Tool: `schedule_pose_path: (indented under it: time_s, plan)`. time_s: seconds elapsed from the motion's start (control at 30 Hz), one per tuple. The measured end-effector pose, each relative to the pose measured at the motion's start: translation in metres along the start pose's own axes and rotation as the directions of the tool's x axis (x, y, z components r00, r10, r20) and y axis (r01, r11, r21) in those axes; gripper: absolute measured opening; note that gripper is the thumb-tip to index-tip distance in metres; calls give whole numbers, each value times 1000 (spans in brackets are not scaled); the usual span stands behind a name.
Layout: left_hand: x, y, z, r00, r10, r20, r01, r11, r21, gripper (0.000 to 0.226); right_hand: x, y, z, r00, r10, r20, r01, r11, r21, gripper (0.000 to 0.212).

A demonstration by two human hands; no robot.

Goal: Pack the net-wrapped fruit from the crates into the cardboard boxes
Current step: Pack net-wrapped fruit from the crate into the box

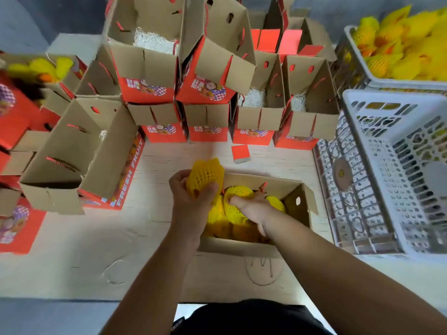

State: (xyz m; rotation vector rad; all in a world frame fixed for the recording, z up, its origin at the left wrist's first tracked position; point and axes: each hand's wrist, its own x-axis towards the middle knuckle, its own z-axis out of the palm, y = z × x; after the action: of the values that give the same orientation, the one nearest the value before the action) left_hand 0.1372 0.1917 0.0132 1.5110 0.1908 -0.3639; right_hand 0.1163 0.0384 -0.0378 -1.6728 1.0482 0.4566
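Both forearms reach in from the bottom edge to the open cardboard box [251,246] on the pale table [96,250].

Left hand [191,201]: fingers curled round a yellow net-wrapped fruit [205,176], held just above the box's left rim. Firm wrap, thumb on the near side.

Right hand [251,209]: down inside the box, fingers extended and pressing on the packed fruit [238,193]. Not gripping anything as far as I can see.

Handling, my read: foam net is soft and springy, so grip is good, no slip. Fruit underneath is likely firm but bruisable, moderate weight. Take it round the belly with the whole hand, not by the loose net frill at the top, which would stretch or pull off. Set it down, don't drop.

More stock: full white crate [358,52] top right with yellow netted fruit; nearer white crate [348,110] looks mostly empty. Rows of open red-printed boxes [147,90] behind, several with white shredded padding [150,41].

Can't resolve:
- fruit type, net hides it
- how many pieces are in the box, arm covers part
- right fingertips, buried among the nets
- left edge badly blurred; some yellow in a box there [41,68]
- nearer crate's floor, cut off at frame edge
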Motion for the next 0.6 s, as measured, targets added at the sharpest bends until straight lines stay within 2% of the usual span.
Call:
schedule_pose_path:
  time_s: [0.07,0.2,0.27,0.33,0.37,0.4,0.43,0.47,0.5,0.57,0.6]
  plan:
    - [2,-3,-2,1000,12,2,-12,999,37,59,6,1,8,998,53,-29,-56,991,-124,106]
    - [7,-12,-1,997,71,-6,-68,975,210,63,4,0,12,998,50,-30,-58,912,-406,121]
    - [8,-14,-2,996,91,-4,-86,950,300,63,-5,2,7,999,41,-9,-42,955,-293,121]
    - [9,-17,-2,994,101,34,-106,908,405,66,-18,5,1,999,-9,-50,12,999,47,101]
    - [8,-19,0,992,104,66,-123,891,437,68,-25,7,-3,998,-42,-46,53,958,282,86]
    - [7,-20,2,989,97,114,-137,886,442,69,-33,6,-7,995,-94,25,70,867,493,72]
    - [6,-22,6,979,71,190,-146,898,416,70,-42,5,-11,980,-172,105,67,771,633,61]
    - [4,-23,10,954,40,298,-153,917,367,67,-49,5,-15,959,-248,137,91,727,681,50]
    - [3,-24,13,909,18,417,-160,937,309,64,-54,4,-19,952,-279,126,135,751,646,40]
    - [4,-26,17,796,-19,605,-146,964,223,64,-58,5,-30,962,-272,-3,240,846,477,26]
    - [6,-25,17,763,-39,646,-130,969,211,65,-58,7,-37,963,-264,-63,265,866,424,22]
